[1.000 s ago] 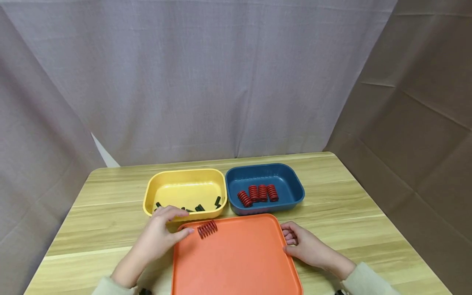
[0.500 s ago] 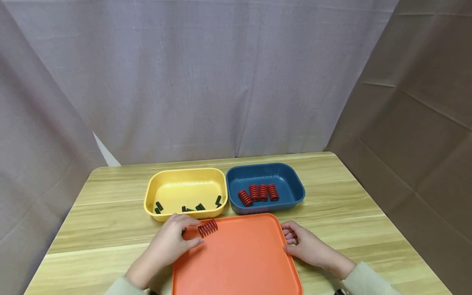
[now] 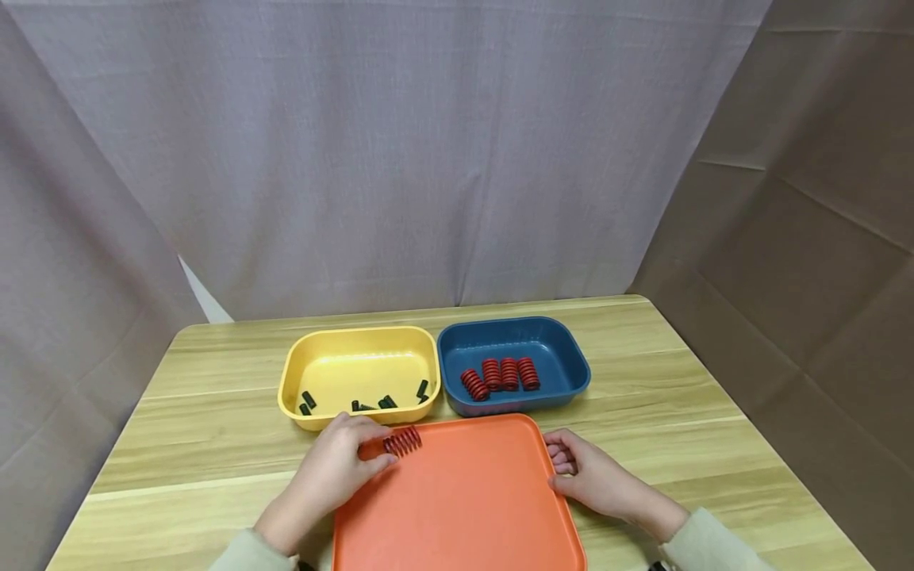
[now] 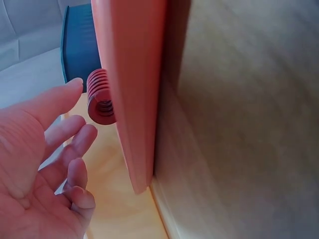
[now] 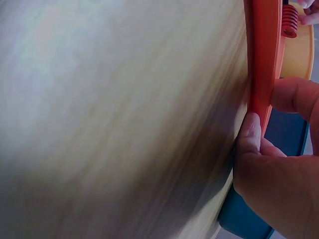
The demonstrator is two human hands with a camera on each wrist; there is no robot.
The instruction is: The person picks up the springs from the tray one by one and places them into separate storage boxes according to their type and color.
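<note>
A red coil spring (image 3: pixel 403 441) lies near the far left corner of the orange tray (image 3: pixel 464 500). My left hand (image 3: pixel 339 464) reaches over that corner, thumb and index finger spread near the spring's left end. In the left wrist view, the thumb tip is close beside the spring (image 4: pixel 101 97), the other fingers loosely bent and apart from it; whether the thumb touches cannot be told. My right hand (image 3: pixel 593 480) pinches the tray's right rim, its thumb and fingers on opposite sides in the right wrist view. Part of a small dark thing shows beside the spring (image 5: pixel 289 22) there.
Behind the tray stand a yellow bin (image 3: pixel 359 332) with several small black springs (image 3: pixel 387 402) and a blue bin (image 3: pixel 564 369) with several red springs (image 3: pixel 508 373). Both bins sit side by side on the wooden table (image 3: pixel 200 420). Grey curtains (image 3: pixel 357 159) hang behind.
My left hand has moved right and slightly down, from the yellow bin's front edge to the spring's left end. The right hand, tray and bins stay put.
</note>
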